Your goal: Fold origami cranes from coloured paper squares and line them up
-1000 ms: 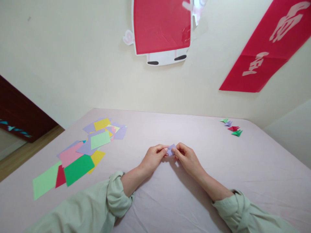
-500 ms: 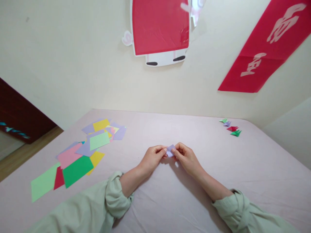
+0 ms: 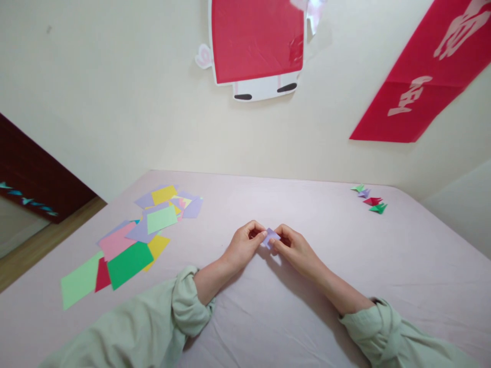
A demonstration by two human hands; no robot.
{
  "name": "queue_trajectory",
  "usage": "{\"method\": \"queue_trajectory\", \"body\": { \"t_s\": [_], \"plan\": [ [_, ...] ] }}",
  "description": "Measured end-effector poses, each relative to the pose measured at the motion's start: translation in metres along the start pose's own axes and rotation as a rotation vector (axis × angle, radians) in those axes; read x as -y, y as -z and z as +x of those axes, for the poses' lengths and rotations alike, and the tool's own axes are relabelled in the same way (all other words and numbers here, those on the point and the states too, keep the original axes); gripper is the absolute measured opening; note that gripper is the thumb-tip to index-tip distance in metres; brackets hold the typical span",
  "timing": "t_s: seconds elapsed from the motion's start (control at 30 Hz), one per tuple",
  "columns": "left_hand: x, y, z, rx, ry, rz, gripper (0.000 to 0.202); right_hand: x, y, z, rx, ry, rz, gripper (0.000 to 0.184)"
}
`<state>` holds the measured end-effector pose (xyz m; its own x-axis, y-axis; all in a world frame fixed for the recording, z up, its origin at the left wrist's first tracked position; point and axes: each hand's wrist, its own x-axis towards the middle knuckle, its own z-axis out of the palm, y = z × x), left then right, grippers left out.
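Observation:
A small folded piece of purple paper [image 3: 270,237] is held between my two hands, just above the middle of the table. My left hand [image 3: 245,246] pinches its left edge between thumb and fingers. On the other side, my right hand [image 3: 293,246] grips the paper's right part, with the thumb on the front face. The fingers behind the paper are partly hidden. How the paper is folded is too small to make out.
Sheets of coloured paper, a green sheet [image 3: 130,265] among them, overlap on the left of the cloth-covered table [image 3: 245,327]. Several folded paper figures, including a red one [image 3: 373,201], stand in a row at the back right. A wall [image 3: 268,138] rises behind.
The purple paper has turned slightly in my fingers, and my left fingers have lifted and bent more. The whole view has shifted a little, with the table's things appearing farther right.

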<state>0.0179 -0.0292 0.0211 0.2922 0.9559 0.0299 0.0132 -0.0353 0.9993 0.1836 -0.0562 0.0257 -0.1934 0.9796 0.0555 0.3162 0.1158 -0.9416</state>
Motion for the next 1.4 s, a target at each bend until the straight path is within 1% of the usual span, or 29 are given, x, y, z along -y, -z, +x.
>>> {"method": "queue_trajectory", "body": {
  "t_s": [0.07,0.2,0.3,0.53,0.63,0.8,0.87,0.97,1.07,1.17,1.23,1.4],
  "plan": [
    [0.0005,-0.0008,-0.001,-0.017,0.009,-0.022,0.015,-0.0012,0.0,0.0009,-0.004,-0.014,0.027,0.019],
    [0.0015,-0.002,-0.0021,-0.053,0.039,-0.042,0.017,-0.0046,-0.0001,0.0035,-0.078,-0.041,0.106,0.023],
    [0.0029,-0.0019,-0.0017,-0.063,0.053,-0.038,0.016,-0.0038,0.0008,0.005,-0.102,-0.036,0.142,0.025],
    [0.0054,-0.0016,-0.0009,0.026,0.005,0.022,0.014,-0.0006,0.0036,0.004,-0.146,0.017,-0.009,0.031],
    [0.0042,-0.002,-0.0008,0.037,0.002,0.043,0.014,-0.0008,0.0024,0.0029,-0.165,0.022,-0.044,0.033],
    [0.0057,-0.0022,-0.0002,-0.01,0.04,-0.016,0.016,-0.0017,-0.001,0.0013,-0.116,0.028,-0.04,0.03],
    [0.0059,-0.0021,-0.0004,-0.006,0.042,-0.019,0.016,-0.0026,-0.001,0.0013,-0.11,0.036,-0.06,0.031],
    [0.0038,-0.002,-0.0007,0.027,0.031,0.023,0.015,-0.0039,0.0005,0.0013,-0.102,0.049,-0.102,0.033],
    [0.0007,-0.0012,-0.0008,0.069,0.002,0.067,0.013,-0.004,0.0012,0.0005,-0.046,0.071,-0.136,0.032],
    [-0.0003,-0.0001,-0.0007,0.121,-0.023,0.071,0.016,-0.0031,0.0001,-0.0002,0.005,0.084,-0.156,0.032],
    [0.0009,0.0002,-0.0003,0.112,-0.026,0.063,0.017,-0.0025,-0.0007,-0.0001,0.009,0.076,-0.166,0.033],
    [0.0036,-0.0011,0.0009,0.045,-0.004,0.03,0.014,-0.0029,-0.0012,0.0006,-0.001,0.051,-0.187,0.036]
  ]
}}
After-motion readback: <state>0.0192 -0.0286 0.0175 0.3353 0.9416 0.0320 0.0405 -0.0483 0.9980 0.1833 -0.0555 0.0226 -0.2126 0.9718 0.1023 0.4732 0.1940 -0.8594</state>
